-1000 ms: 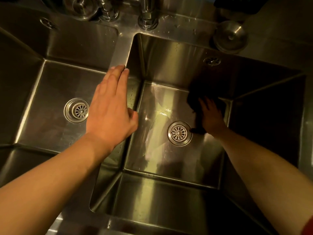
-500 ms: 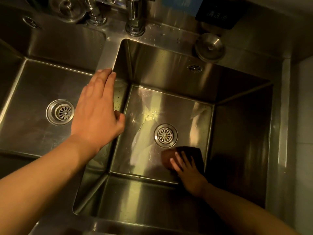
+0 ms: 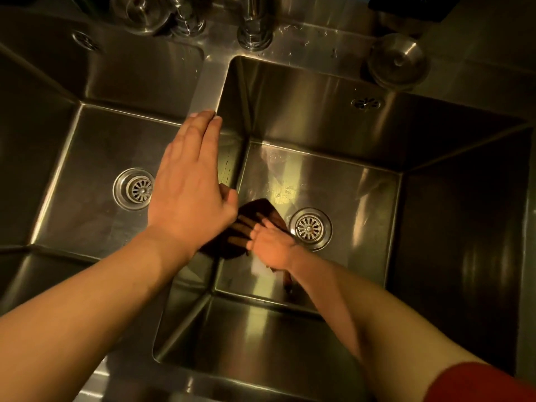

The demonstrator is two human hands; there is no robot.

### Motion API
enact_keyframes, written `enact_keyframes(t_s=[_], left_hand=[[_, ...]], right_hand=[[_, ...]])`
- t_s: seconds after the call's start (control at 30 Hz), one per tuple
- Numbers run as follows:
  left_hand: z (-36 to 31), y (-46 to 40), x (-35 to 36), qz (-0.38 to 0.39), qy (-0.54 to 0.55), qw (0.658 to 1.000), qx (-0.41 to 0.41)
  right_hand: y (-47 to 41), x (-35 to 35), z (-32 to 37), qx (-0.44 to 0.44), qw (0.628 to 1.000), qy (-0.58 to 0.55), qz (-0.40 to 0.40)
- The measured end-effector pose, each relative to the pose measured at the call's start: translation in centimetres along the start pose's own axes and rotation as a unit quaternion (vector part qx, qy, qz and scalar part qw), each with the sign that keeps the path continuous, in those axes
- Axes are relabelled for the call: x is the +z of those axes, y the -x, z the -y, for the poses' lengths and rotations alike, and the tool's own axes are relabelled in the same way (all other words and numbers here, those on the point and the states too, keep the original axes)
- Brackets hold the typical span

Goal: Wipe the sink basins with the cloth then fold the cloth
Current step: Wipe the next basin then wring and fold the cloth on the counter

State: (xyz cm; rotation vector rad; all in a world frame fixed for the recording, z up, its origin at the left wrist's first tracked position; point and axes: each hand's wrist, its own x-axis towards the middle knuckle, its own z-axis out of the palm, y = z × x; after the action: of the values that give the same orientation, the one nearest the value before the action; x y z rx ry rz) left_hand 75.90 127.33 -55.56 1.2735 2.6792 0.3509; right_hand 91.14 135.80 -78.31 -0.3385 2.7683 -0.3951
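Observation:
A dark brown cloth lies flat on the floor of the right basin, just left of its drain. My right hand presses down on the cloth with straight, spread fingers. My left hand rests flat, fingers straight and together, on the steel divider between the two basins. It hides the cloth's left edge. The left basin holds only its drain.
A faucet base and other steel fittings stand on the back ledge. A round steel stopper lid sits at the back right. An overflow hole marks the right basin's rear wall. A red sleeve shows at the lower right.
My right hand has slid the cloth from the basin's far right, along the front, to the left side beside the drain. My left hand has stayed on the divider.

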Motion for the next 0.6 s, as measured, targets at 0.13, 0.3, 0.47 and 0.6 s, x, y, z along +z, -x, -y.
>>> enact_keyframes(t_s=[0.13, 0.3, 0.47, 0.6], left_hand=[[0.2, 0.0, 0.1, -0.006, 0.007, 1.0, 0.001], [0.3, 0.0, 0.2, -0.007, -0.001, 1.0, 0.004], [0.1, -0.1, -0.1, -0.004, 0.001, 1.0, 0.005], [-0.1, 0.0, -0.1, -0.004, 0.001, 1.0, 0.004]], right_hand=[[-1.2, -3.2, -6.1, 0.218, 0.973, -0.072, -0.004], [4.5, -5.3, -13.2, 0.375, 0.92, -0.102, -0.044], [14.7, -2.2, -10.8, 0.55, 0.83, -0.096, 0.005], [18.1, 0.1, -5.9, 0.567, 0.815, -0.116, 0.003]])
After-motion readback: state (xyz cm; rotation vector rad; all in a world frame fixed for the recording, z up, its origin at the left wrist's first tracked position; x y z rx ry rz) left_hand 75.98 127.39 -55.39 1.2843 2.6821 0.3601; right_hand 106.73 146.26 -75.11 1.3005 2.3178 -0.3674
